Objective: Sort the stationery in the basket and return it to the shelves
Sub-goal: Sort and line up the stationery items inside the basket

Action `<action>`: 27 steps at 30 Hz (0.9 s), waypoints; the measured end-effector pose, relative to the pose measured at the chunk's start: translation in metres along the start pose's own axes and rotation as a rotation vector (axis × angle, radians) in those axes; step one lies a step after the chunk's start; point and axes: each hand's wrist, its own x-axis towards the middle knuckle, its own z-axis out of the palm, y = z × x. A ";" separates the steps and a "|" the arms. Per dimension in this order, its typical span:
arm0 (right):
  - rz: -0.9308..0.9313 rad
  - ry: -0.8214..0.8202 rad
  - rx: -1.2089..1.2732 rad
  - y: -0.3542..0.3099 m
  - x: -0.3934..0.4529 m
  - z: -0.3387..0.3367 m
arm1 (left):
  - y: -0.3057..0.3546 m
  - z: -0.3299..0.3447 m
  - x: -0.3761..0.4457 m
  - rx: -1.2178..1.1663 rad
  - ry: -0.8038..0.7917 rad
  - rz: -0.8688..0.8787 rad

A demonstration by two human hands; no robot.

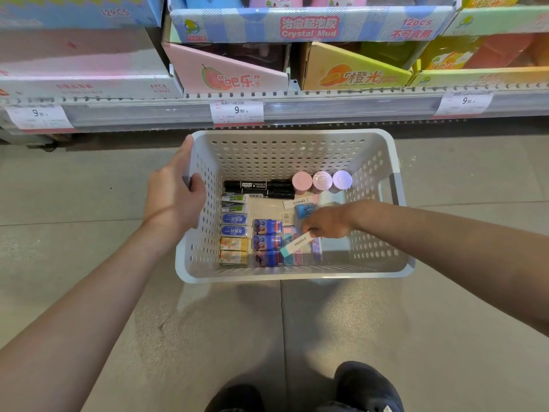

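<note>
Stationery lies in neat groups on the bottom of the white perforated basket, which stands on the floor in front of the low shelf. Your left hand grips the left rim of the basket, with the thumb curled over the edge. Your right hand reaches down inside and pinches a long pastel eraser with a barcode label; the eraser is tilted above a row of similar erasers. To the left of it you see three blue packs, and further left a column of small boxes along the wall. Black markers lie at the far side, and three round pastel lids stand just beside them. On the shelf above are colourful display cartons and price tags. Your dark shoes show at the bottom.
</note>
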 end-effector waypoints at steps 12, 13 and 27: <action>0.023 0.277 0.187 0.006 -0.021 -0.018 | 0.001 0.000 0.000 0.021 -0.001 0.025; 0.028 0.290 0.317 0.008 -0.021 -0.019 | 0.001 -0.001 0.000 0.017 -0.003 0.025; -0.113 0.362 0.918 0.014 -0.025 -0.019 | 0.002 -0.001 -0.002 -0.018 0.002 0.021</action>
